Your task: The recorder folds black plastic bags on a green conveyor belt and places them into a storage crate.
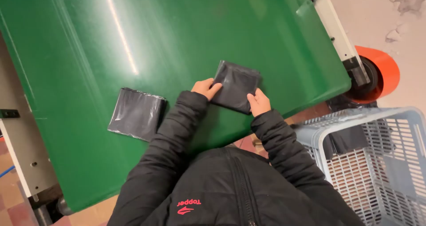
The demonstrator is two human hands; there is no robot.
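A folded black plastic bag [236, 85] lies on the green table surface [177, 35], near its front edge. My left hand [205, 88] grips the bag's left edge with thumb on top. My right hand [258, 102] holds its lower right corner. Both arms wear black puffy jacket sleeves. A second folded black plastic bag [136, 113] lies flat on the green surface to the left, apart from my hands.
A grey-blue plastic lattice basket [377, 159] stands on the floor at the right, with dark bags inside. An orange roll [379, 73] sits by a white frame [339, 35] at the table's right end. A white metal bracket [22, 159] edges the left side.
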